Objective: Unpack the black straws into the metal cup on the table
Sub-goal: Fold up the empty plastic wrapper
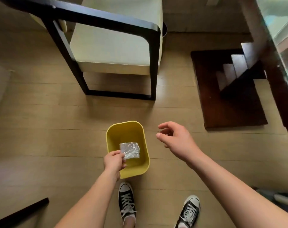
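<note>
Two bare hands reach over a wooden floor [41,129]. The left hand [114,161] pinches a clear wrapper [129,150] by its corner, its grip clenched on the film, holding it over the open mouth of a yellow bin [140,168]. The right hand [176,139] hangs beside the bin with its grip released, fingers loosely curled and holding nothing. Both sneakers [127,199] stand just behind the bin; a chair [110,46] stands beyond it.

Soft, even daylight, faint shadows under the chair [113,46] (edges bowed by the wide lens), slightly blurred throughout.
</note>
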